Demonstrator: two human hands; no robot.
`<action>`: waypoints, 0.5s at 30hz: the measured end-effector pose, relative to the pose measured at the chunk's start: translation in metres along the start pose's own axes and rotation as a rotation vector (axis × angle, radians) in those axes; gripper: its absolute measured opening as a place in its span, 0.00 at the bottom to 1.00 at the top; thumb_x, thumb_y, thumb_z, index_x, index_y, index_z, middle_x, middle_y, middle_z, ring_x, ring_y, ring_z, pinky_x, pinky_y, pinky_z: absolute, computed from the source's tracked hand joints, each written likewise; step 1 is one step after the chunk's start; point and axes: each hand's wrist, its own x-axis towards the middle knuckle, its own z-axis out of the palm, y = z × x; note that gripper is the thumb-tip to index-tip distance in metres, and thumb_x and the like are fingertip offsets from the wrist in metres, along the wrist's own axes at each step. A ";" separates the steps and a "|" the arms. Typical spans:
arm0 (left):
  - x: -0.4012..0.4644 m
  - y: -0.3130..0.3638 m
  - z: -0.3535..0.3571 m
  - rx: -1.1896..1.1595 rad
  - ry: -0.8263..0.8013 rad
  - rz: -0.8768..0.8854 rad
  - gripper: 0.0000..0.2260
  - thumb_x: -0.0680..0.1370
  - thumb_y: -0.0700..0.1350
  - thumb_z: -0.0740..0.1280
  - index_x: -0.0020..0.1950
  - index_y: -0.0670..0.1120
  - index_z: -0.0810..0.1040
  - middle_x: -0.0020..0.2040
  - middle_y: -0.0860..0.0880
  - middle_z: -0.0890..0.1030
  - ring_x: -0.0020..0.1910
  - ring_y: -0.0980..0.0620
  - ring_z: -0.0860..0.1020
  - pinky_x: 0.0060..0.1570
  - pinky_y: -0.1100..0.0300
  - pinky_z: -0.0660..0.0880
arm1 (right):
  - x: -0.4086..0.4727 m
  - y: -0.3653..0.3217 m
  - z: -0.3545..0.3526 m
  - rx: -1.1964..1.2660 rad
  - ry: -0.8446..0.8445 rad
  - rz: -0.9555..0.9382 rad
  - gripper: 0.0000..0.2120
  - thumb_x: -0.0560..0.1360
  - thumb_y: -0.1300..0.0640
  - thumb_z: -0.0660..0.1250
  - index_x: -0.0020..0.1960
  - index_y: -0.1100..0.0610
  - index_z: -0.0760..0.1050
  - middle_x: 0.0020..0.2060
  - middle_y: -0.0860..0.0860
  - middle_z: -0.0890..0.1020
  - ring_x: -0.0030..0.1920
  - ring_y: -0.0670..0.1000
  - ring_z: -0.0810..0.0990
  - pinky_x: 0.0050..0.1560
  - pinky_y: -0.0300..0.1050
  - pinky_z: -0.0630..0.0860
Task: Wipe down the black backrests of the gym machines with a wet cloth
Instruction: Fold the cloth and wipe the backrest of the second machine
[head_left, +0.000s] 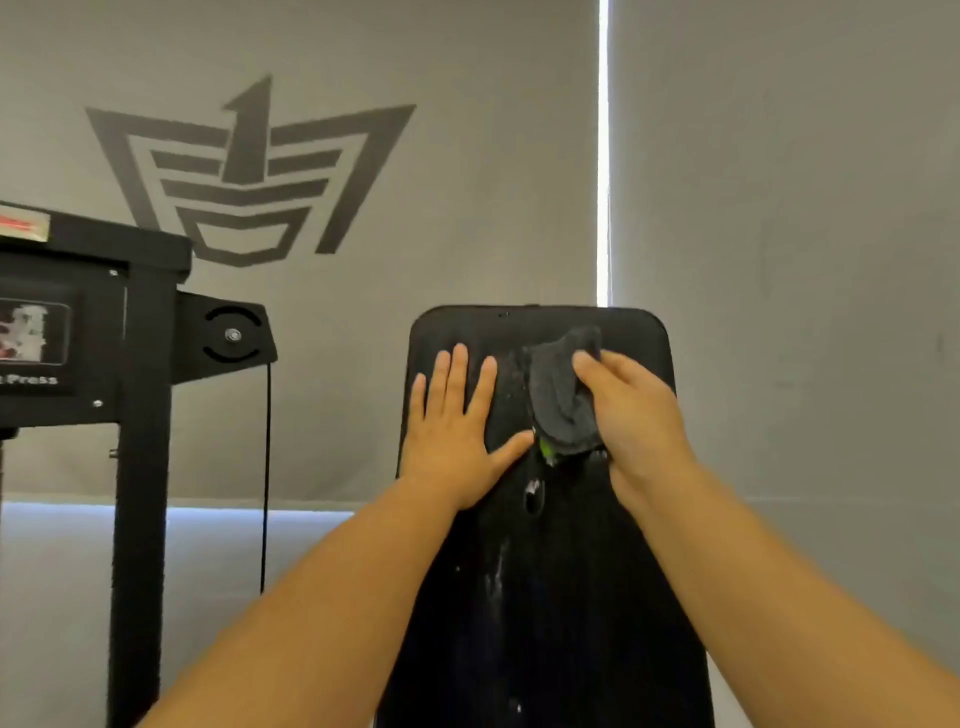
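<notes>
A tall black padded backrest (545, 597) stands upright in front of me, its rounded top edge at mid-height of the view. My left hand (454, 431) lies flat on its upper left part, fingers straight and spread, thumb pointing right. My right hand (631, 421) grips a bunched dark grey cloth (563, 389) and holds it against the upper middle of the pad. A small green spot shows just under the cloth. Wet streaks and droplets run down the centre of the pad below both hands.
A black machine frame (140, 441) with a label panel and a thin hanging cable (266, 467) stands at the left. Behind hang grey roller blinds with a dark logo (249, 171); a bright gap (602, 150) runs between them.
</notes>
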 end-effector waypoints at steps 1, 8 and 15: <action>0.001 0.000 0.002 0.006 0.023 0.008 0.38 0.76 0.69 0.46 0.74 0.52 0.30 0.75 0.45 0.30 0.73 0.47 0.29 0.72 0.49 0.32 | 0.006 0.001 0.004 -0.014 0.023 -0.030 0.09 0.77 0.56 0.64 0.56 0.56 0.78 0.46 0.49 0.82 0.48 0.47 0.81 0.48 0.41 0.78; -0.006 0.002 0.022 -0.006 0.136 0.024 0.38 0.75 0.69 0.46 0.77 0.50 0.37 0.77 0.44 0.36 0.75 0.47 0.35 0.74 0.48 0.36 | 0.025 0.019 0.030 -0.223 0.162 -0.361 0.07 0.77 0.55 0.63 0.53 0.53 0.75 0.46 0.46 0.79 0.48 0.43 0.77 0.50 0.40 0.75; -0.006 0.001 0.018 -0.033 0.099 0.046 0.39 0.75 0.68 0.47 0.77 0.48 0.38 0.77 0.43 0.35 0.75 0.46 0.33 0.73 0.47 0.35 | 0.053 0.021 0.066 -0.819 0.202 -0.692 0.11 0.78 0.54 0.60 0.59 0.53 0.74 0.56 0.50 0.75 0.57 0.50 0.71 0.54 0.43 0.70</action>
